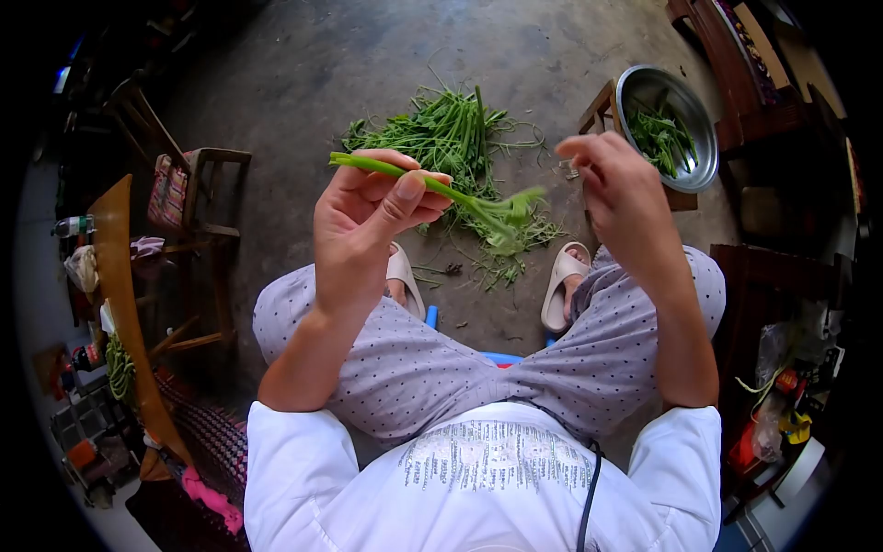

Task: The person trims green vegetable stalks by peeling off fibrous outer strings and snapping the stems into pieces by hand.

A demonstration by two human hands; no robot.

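A: Widest first. Anything down on the floor (303, 74)?

B: A loose pile of greens (432, 138), long stems and thin curly bits tangled together, just ahead of the feet.

A: And off to the right?

B: A metal basin (701, 129), resting on a wooden stool (681, 201), with leafy greens (658, 133) inside.

A: Next size down, the hands?

B: Left hand (354, 216) raised in front of the body, grip closed, pinching a green stem (363, 164) between thumb and fingers. Right hand (625, 179) raised as well, near the basin in this view and apart from the stem. Impossible to tell the state of that grip, or any scrap in it (too much blur around the fingertips).

A: And the stem itself?

B: Held nearly crosswise in the left hand, bare end poking out beyond the fingers, leafy tip (506, 216) trailing on the other side, over the pile as seen from above.

A: Handling?

B: Very light, by the look of it. Fairly crisp along the stalk, soft and floppy towards the leaves. Possibly slick if damp, and easy to bruise or snap. Best held mid-stalk, with a gentle pinch (never by the leaves, too tender for a firm hold).
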